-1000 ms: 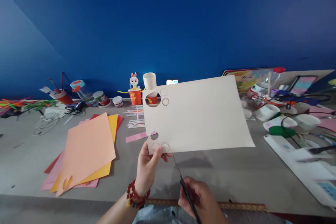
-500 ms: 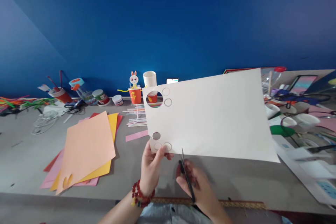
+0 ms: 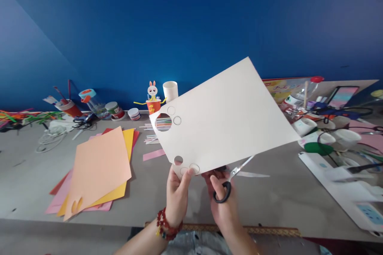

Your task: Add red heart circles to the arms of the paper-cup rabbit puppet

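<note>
A large white sheet of paper (image 3: 221, 115) is held up in front of me, tilted with its right end higher. It has two round holes on its left side and several drawn circles beside them. My left hand (image 3: 178, 185) pinches its lower left corner, thumb over a drawn circle. Under the bottom edge, my right hand (image 3: 223, 199) grips a pair of scissors (image 3: 235, 172) by the black handles, with the thumb through one loop. The blades are spread and point right, one of them near the paper's lower edge. Some right fingers are hidden behind the paper.
Coloured paper sheets (image 3: 103, 167) lie stacked on the left. Behind stand a red cup with a rabbit face (image 3: 153, 105), a white cup (image 3: 170, 89), jars (image 3: 115, 110) and sticks (image 3: 151, 139). Paper cups (image 3: 347, 138) and a white power strip (image 3: 338, 191) crowd the right.
The paper has turned counterclockwise, its right end rising. My right hand has rotated the scissors; they pointed up with blades nearly together and now point right, spread wide.
</note>
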{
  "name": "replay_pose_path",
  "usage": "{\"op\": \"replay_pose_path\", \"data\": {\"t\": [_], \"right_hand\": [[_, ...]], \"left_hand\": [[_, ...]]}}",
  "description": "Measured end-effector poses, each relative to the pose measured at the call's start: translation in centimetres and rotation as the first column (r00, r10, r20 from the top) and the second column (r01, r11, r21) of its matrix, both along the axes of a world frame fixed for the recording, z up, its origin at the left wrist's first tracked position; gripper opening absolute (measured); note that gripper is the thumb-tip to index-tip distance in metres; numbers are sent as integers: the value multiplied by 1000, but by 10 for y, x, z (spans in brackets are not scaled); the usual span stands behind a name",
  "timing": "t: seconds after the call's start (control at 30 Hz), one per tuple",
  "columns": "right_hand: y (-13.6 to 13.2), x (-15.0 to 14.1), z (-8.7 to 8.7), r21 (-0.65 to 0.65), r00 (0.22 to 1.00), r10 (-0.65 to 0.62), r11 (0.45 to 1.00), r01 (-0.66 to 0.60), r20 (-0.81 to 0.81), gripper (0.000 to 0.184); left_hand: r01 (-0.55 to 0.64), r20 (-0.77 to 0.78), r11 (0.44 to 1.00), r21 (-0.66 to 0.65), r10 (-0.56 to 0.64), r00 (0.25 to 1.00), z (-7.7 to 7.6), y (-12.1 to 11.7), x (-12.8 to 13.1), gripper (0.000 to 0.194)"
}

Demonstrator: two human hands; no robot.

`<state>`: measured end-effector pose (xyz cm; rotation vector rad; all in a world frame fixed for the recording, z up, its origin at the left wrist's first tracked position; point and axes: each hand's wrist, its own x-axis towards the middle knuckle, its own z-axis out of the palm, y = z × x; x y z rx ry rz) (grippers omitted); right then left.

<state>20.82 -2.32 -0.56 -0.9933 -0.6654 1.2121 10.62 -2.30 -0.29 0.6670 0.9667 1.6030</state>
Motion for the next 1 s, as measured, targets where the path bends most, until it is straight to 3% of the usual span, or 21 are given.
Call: {"op": "replay_pose_path", "data": {"t": [0.2, 0.37, 0.57, 1.0], "right_hand": [[7, -4, -1, 2, 999, -7, 1000, 7, 32, 20], [8, -4, -1, -22, 999, -22, 1000, 23, 43, 26], [8, -6, 3, -45, 994, -103, 994, 104, 28, 32], [9, -3, -4, -44, 998, -61, 997, 61, 11, 32]], "left_hand": [[83, 4, 996, 14, -83, 997, -5, -2, 5, 37], [120, -15, 993, 10, -120, 993, -4, -2, 2, 38], [120, -142, 993, -9, -120, 982, 2, 2, -4, 39], [138, -170, 990, -25, -140, 975, 0, 4, -3, 43]]}}
